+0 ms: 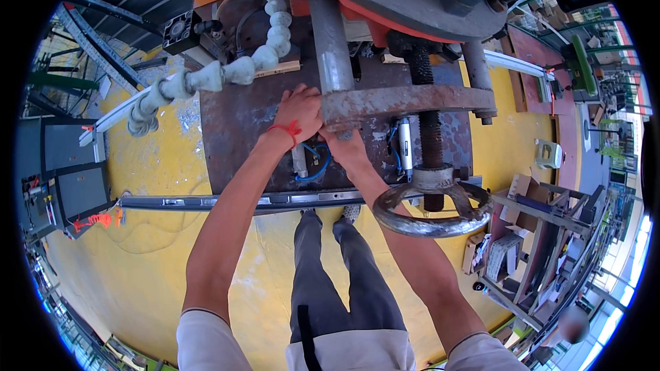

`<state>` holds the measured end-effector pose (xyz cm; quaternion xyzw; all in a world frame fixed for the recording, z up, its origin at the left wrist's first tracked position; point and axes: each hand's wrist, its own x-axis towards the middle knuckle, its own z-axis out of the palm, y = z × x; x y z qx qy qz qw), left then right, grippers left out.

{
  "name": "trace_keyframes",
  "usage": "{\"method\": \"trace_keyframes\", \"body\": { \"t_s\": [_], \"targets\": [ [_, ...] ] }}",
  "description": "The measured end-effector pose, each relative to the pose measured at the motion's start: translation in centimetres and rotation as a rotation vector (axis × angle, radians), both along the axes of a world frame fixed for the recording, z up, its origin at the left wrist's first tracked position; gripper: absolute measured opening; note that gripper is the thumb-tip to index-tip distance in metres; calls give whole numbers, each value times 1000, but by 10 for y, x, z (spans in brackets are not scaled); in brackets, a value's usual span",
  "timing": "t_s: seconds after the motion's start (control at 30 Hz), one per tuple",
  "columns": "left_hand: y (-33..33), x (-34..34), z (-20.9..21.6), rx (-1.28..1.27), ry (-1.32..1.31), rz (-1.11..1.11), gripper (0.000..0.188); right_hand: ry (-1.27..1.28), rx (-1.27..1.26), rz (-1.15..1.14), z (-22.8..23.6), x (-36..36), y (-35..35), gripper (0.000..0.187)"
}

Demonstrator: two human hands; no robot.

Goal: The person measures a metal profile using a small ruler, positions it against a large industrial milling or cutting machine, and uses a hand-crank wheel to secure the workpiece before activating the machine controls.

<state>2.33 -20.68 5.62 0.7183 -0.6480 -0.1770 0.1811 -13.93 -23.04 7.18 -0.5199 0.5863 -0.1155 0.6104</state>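
Both my hands are together at a machine, beside a grey steel column [331,48] and a worn iron crossbar [412,102]. My left hand [300,115], with a red string at the wrist, is closed with curled fingers left of the crossbar's end; what they hold is hidden. Partly under the crossbar, my right hand [347,150] reaches in close to the left one, its fingers out of sight. Just below the hands are a short metal cylinder [300,163] and a looped blue tube [317,174].
A handwheel [434,177] on a threaded rod [430,141] stands near my right forearm. A segmented hose [227,74] arches at left above the dark machine table [227,137]. A long metal profile [295,198] runs along its front. At right is a loaded rack [522,213].
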Motion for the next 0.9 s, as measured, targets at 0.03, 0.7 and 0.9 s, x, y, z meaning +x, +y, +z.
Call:
{"method": "trace_keyframes", "body": {
  "t_s": [0.03, 0.7, 0.9],
  "targets": [
    [-13, 0, -8, 62, 56, -31, 23, 13, -43, 63, -14, -2, -7, 35],
    [-20, 17, -31, -105, 222, -257, 30, 189, -905, 560, -112, -17, -16, 17],
    [-17, 25, -22, -15, 97, -307, 28, 41, -451, 486, -84, -5, -12, 41]
  ]
}}
